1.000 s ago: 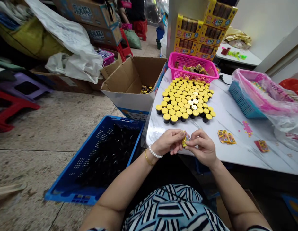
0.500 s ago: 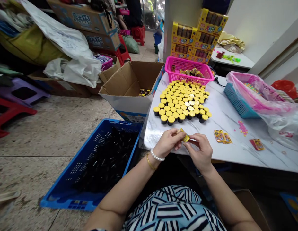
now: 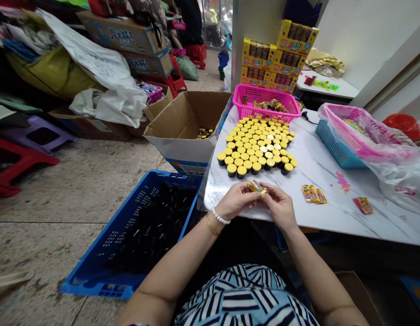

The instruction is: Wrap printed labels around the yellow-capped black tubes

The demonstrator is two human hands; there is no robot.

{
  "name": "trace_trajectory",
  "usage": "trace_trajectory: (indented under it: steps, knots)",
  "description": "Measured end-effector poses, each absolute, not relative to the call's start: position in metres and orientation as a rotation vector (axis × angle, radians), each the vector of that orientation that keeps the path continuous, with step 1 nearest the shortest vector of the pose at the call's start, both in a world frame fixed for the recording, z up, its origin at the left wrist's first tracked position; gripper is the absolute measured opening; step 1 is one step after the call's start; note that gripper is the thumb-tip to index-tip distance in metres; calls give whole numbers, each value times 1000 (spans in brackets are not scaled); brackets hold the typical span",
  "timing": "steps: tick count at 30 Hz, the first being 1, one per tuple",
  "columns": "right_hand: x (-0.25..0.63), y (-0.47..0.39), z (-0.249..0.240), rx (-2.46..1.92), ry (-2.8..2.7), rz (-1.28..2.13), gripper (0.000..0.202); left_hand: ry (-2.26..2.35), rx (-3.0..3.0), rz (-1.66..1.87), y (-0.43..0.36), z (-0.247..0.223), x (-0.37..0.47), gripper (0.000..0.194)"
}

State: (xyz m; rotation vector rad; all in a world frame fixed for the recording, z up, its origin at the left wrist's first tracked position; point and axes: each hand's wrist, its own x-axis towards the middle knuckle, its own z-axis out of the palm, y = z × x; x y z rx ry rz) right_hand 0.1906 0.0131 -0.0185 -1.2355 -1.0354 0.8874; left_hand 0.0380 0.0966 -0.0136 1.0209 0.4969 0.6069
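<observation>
The bench (image 3: 226, 199) carries all items except the yellow packet (image 3: 256, 186). The teal basket (image 3: 339, 146) sits toward the right edge. The group of yellow-capped cups (image 3: 252, 152) stands near the left edge. The pink basket (image 3: 267, 111) is directly behind the cups. At the front edge, near the front left corner, the left hand (image 3: 242, 198) and right hand (image 3: 278, 203) meet; each grip pinches the yellow packet between thumb and fingers. Flat packets (image 3: 310, 193) lie right of the right hand.

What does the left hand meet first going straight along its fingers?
Probably the right hand, just across the small yellow packet that the left hand holds; depth between them is hard to judge.
</observation>
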Motion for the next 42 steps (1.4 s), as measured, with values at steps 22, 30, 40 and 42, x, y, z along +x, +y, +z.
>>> trace_trajectory:
  steps: [22,30,40,42]
  knots:
    - [216,15,-6,-1136,-1526,586,22,466,1085,389,99,-8,29,57]
    - [212,13,-6,-1130,-1520,425,17,453,965,372,102,-6,27,56]
    - [203,9,-7,-1155,-1581,230,15,469,960,373,104,-8,29,51]
    - [202,7,-11,-1210,-1492,239,16,459,967,385,103,-9,29,49]
